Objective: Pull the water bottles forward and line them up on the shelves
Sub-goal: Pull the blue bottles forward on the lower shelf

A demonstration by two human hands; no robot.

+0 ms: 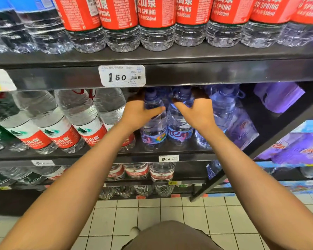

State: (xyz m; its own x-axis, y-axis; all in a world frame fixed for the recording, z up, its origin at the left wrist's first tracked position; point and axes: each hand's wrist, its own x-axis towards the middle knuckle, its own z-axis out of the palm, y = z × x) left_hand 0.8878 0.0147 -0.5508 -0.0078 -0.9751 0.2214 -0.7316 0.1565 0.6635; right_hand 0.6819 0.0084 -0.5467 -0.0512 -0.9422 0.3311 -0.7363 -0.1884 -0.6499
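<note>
the black metal shelf (170,150) carried clear blue-tinted plastic bottles (153,127), with red-labelled clear bottles (79,127) left of them.

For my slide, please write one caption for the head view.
Left hand and right hand each grip a blue-tinted water bottle on the middle shelf.
</note>
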